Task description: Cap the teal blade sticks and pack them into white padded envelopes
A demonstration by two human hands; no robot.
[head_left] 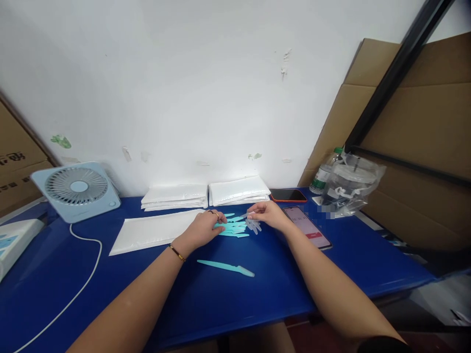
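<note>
My left hand (204, 227) rests on a small pile of turquoise plastic razors (234, 226) in the middle of the blue table (279, 289), fingers laid over their handles. My right hand (265, 213) pinches the clear capped ends of the same pile (253, 225) from the right. One turquoise razor (225, 266) lies alone on the table, nearer to me. A flat white pouch (154, 232) lies just left of my left hand.
Two stacks of white pouches (175, 197) (238, 190) sit by the wall. A small blue fan (76, 190) with a white cord stands at left. Two phones (288, 195) (307, 227), a water bottle (325, 172) and a clear bag (350, 187) lie at right; cardboard leans behind.
</note>
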